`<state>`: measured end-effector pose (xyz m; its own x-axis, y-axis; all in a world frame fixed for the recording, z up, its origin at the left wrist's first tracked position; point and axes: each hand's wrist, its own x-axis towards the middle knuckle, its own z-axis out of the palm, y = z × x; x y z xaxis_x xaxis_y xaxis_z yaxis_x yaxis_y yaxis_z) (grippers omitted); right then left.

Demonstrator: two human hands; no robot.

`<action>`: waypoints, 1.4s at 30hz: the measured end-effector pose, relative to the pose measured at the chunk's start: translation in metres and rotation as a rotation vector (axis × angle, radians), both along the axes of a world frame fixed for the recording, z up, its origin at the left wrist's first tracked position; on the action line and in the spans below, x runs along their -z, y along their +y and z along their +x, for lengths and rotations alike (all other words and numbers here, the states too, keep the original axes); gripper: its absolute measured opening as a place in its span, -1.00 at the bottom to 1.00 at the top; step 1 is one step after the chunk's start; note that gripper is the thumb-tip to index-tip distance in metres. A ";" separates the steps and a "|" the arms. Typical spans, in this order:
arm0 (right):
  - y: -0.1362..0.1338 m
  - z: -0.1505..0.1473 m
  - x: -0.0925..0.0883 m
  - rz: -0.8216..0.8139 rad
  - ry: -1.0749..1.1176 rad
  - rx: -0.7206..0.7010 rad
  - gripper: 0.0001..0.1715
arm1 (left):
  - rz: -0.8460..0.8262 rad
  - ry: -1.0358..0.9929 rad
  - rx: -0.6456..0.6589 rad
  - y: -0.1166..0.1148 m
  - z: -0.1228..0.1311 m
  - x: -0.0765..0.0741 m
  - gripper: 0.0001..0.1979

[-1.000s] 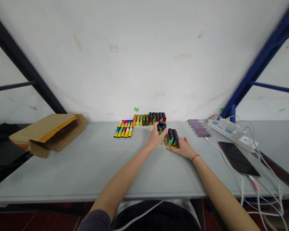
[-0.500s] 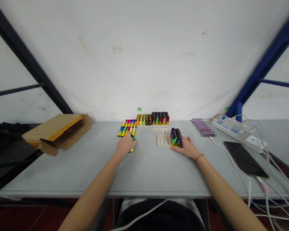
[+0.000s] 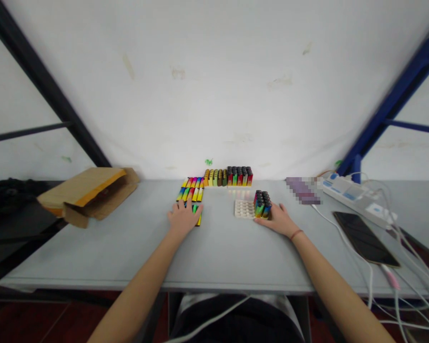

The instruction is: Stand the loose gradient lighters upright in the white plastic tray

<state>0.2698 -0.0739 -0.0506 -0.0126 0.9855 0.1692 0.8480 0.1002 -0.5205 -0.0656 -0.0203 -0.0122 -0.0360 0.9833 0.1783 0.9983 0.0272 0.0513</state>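
The left hand (image 3: 184, 217) lies palm down over the near end of the lying lighters (image 3: 190, 189), its fingers spread wide and pointing far. A yellow lighter (image 3: 199, 219) pokes out past its thumb side; I cannot tell whether it is gripped. Half a second earlier, that hand was bunched narrower around the lighter. The right hand (image 3: 278, 220) rests flat on the table, unmoved, its fingers slightly apart with the tips against the block of upright lighters (image 3: 261, 205). That block stands at the right end of a white tray (image 3: 243, 209). Another row of upright lighters (image 3: 239, 176) stands at the far edge.
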 end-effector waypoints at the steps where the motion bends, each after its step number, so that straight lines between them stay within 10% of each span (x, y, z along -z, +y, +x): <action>1: 0.000 0.000 0.001 0.003 -0.003 0.000 -0.15 | 0.014 -0.002 0.004 0.000 -0.001 0.003 -0.32; 6: 0.001 0.001 0.002 0.002 -0.012 0.005 -0.14 | -0.022 -0.050 0.026 0.003 -0.015 0.011 -0.29; 14: 0.000 0.001 0.003 0.005 -0.018 0.003 -0.15 | -0.052 -0.004 0.484 -0.003 -0.073 0.019 -0.32; 24: 0.000 0.003 0.004 0.006 -0.048 0.004 -0.14 | 0.015 -0.029 0.240 -0.029 -0.062 0.011 -0.46; 33: -0.001 0.004 0.004 0.019 -0.050 0.019 -0.10 | 0.084 0.003 0.470 -0.022 -0.098 0.030 -0.56; 42: -0.001 0.002 0.001 -0.007 -0.048 0.016 -0.12 | 0.143 -0.079 0.425 0.002 -0.093 0.030 -0.57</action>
